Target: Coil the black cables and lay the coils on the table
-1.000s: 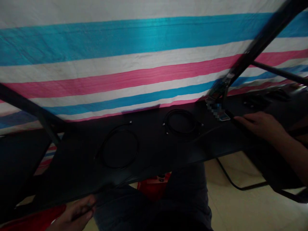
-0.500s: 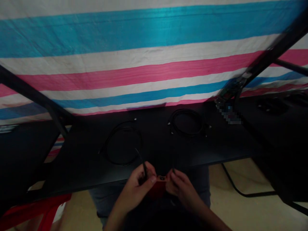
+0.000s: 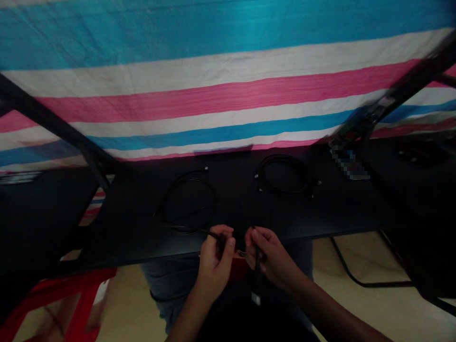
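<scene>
At the table's front edge, my left hand (image 3: 216,259) is closed around a black cable (image 3: 213,234) whose length runs off to the left over the table. My right hand (image 3: 269,251) pinches another stretch of black cable (image 3: 257,280); its metal plug (image 3: 255,298) hangs below the fingers. Whether both hands hold one and the same cable cannot be made out. Between and below the hands shows something red (image 3: 239,268) with an orange edge, largely hidden. Beyond my left hand lies a loosely coiled black cable (image 3: 164,204). A tighter cable coil (image 3: 261,172) with several plug ends lies farther right.
The black table (image 3: 135,237) ends just before my lap. A striped sheet (image 3: 213,104) hangs behind it, with black frame bars (image 3: 94,161) at both sides. A clear packet (image 3: 351,166) lies at the back right. A red stool (image 3: 83,304) stands at lower left.
The view has shifted a little. My right hand has turned, and the cable's metal plug now shows plainly below it. The cable end above my left hand now points left, lower over the table.
</scene>
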Motion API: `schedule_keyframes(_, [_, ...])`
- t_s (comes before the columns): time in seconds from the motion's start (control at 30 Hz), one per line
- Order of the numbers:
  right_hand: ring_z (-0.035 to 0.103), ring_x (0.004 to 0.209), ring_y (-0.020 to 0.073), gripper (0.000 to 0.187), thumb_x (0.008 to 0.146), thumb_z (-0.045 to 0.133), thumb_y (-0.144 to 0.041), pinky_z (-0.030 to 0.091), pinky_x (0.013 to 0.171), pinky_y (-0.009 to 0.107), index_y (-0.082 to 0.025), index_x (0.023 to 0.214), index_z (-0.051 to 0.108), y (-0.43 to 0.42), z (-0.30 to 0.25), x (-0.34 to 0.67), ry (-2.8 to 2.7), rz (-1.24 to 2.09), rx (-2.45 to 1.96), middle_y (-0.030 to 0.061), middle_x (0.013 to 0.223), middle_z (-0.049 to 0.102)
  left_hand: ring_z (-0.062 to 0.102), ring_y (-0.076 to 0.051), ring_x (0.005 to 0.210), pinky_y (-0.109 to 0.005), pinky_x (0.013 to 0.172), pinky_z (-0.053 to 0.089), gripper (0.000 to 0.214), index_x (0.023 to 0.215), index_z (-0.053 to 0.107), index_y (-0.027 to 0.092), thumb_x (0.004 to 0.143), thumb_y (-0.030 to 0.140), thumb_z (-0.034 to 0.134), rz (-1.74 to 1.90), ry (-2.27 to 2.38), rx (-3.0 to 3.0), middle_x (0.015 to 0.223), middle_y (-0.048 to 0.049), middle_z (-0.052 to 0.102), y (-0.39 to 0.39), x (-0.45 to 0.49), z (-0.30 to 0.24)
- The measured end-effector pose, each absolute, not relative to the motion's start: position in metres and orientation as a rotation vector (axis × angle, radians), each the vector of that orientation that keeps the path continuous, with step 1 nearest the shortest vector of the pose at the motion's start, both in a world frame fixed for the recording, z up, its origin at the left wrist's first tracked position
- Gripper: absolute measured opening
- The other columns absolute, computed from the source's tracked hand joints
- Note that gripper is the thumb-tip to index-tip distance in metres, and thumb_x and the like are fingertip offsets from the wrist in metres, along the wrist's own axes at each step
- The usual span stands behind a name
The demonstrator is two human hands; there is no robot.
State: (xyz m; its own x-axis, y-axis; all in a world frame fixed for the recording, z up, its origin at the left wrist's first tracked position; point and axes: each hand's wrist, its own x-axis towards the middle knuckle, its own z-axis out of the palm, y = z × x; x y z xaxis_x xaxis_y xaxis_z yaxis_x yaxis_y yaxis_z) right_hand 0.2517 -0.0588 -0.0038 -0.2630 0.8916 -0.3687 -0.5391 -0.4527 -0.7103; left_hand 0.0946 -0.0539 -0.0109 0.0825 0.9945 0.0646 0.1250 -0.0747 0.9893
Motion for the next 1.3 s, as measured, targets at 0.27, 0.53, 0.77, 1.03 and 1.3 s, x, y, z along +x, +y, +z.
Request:
schedule_keyframes(0.27, [0.072, 0.065, 0.0117, 0.030, 0.071, 0.092, -0.038, 0.054, 0.055, 0.016, -0.020, 0.086, 0.073, -0.060, 0.018, 0.224, -0.098, 1.863, -0.677, -0.0022, 0.069, 0.071, 0.060, -0.026, 0.118, -0.045, 0.101, 0.048, 0.020, 0.114, 0.065, 0.025, 0.097, 0.027, 0.058, 1.341, 0.991, 1.641, 0.123, -0.0101, 0.066, -0.047, 0.096, -0.002])
schedule_keyframes(0.53, [0.026, 0.039, 0.0042, 0.038, 0.085, 0.076, -0.052, 0.024, 0.039, 0.018, -0.019, 0.071, 0.063, -0.091, 0.008, 0.201, -0.518, 1.909, -0.878, -0.0104, 0.046, 0.036, 0.065, -0.021, 0.084, -0.035, 0.079, 0.051, 0.033, 0.081, 0.062, 0.019, 0.104, 0.035, 0.044, 1.191, 0.656, 1.425, 0.077, -0.0045, 0.065, -0.040, 0.096, 0.033])
schedule_keyframes(0.77, [0.049, 0.054, 0.0106, 0.029, 0.098, 0.058, -0.027, 0.037, 0.051, 0.024, -0.019, 0.071, 0.065, -0.079, 0.025, 0.260, -1.566, 0.985, -1.142, -0.0020, 0.060, 0.054, 0.032, -0.009, 0.050, -0.023, 0.048, 0.030, 0.040, 0.078, 0.047, 0.021, 0.102, 0.053, 0.042, 0.890, 0.747, 1.135, 0.061, 0.0068, 0.039, -0.032, 0.096, 0.058])
schedule_keyframes(1.03, [0.035, 0.148, 0.0367, 0.074, 0.091, 0.059, -0.025, 0.041, 0.109, 0.058, -0.024, 0.158, 0.028, -0.059, 0.029, 0.280, -2.033, 0.268, -1.129, 0.0184, 0.156, 0.040, 0.054, -0.014, 0.062, -0.027, 0.054, 0.034, 0.038, 0.078, 0.061, 0.021, 0.099, 0.046, 0.044, 0.094, 0.920, 1.657, 0.072, 0.0004, 0.061, -0.035, 0.085, 0.093])
schedule_keyframes(1.3, [0.032, 0.150, 0.0364, 0.065, 0.093, 0.064, -0.026, 0.039, 0.108, 0.055, -0.030, 0.153, 0.039, -0.055, 0.026, 0.271, -1.879, 0.179, -1.157, 0.0151, 0.161, 0.037, 0.068, -0.022, 0.084, -0.033, 0.072, 0.046, 0.046, 0.098, 0.073, 0.020, 0.104, 0.045, 0.036, 0.069, 1.047, 1.892, 0.094, -0.0079, 0.074, -0.029, 0.089, 0.103])
